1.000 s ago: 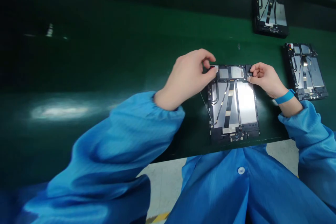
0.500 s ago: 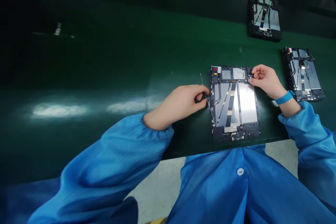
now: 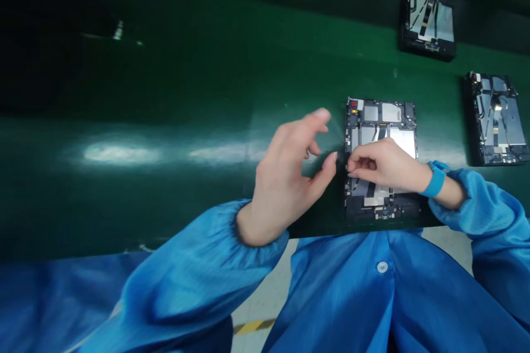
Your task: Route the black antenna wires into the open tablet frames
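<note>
Right hand (image 3: 385,162) moved across device (image 3: 408,138), curled, grip unclear | left hand (image 3: 285,174) spread | black frame (image 3: 359,211), silver panels (image 3: 391,111), dark strips (image 3: 371,190)

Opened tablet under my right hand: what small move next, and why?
I'd perhaps steady the opened tablet with your left hand, which is open just off its left edge, since your right hand reaches across to that same edge.

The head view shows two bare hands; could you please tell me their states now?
Left hand: open, nothing visibly held.
Right hand: closed in a pinch at the left edge of the flat black-and-silver electronic device; whether it holds anything is unclear.
</note>
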Motion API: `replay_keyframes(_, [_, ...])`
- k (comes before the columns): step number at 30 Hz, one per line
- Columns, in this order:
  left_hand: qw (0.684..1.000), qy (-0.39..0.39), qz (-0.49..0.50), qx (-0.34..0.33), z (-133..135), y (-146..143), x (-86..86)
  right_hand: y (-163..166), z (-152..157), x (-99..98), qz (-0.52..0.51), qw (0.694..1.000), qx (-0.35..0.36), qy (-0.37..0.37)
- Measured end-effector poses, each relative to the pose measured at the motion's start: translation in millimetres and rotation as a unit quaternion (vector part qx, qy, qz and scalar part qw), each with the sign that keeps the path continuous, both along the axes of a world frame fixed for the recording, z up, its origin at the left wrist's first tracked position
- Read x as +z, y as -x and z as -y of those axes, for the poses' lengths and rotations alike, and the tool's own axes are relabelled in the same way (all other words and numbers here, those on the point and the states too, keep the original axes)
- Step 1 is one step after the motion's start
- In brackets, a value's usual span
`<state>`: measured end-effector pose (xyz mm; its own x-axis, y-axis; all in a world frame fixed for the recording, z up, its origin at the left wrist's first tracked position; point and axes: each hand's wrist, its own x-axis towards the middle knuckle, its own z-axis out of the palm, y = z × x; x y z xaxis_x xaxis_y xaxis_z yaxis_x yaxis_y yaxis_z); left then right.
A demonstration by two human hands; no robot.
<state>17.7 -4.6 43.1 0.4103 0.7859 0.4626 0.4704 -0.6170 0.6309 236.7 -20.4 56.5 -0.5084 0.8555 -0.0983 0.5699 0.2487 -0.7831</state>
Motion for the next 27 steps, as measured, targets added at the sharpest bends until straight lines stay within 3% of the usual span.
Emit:
replay_keyframes(3, [0.976,0.205,0.074,-0.023,5.1,-1.9,-18.1,-18.2,-7.3,3.7,0.037,0.997,0.056,-0.030])
replay_keyframes(6, [0.897,0.417,0.121,-0.086,8.7,-5.5,-29.5,-22.6,-15.2,2.1,0.054,0.992,0.076,-0.090])
replay_keyframes(8, [0.860,0.478,0.154,-0.092,9.9,-7.4,-31.5,-19.1,-20.0,-2.1,0.055,0.988,0.085,-0.121])
replay_keyframes(12, [0.836,0.510,0.189,-0.069,11.6,-9.8,-27.4,-12.1,-26.9,-10.6,0.062,0.984,0.092,-0.138])
replay_keyframes(20, [0.836,0.522,0.169,0.015,9.9,-20.2,-12.9,-14.4,-30.6,-20.6,0.037,0.984,0.085,-0.155])
replay_keyframes(27, [0.832,0.524,0.184,0.001,1.0,-18.6,-13.4,-10.7,-32.6,-24.0,0.059,0.980,0.088,-0.165])
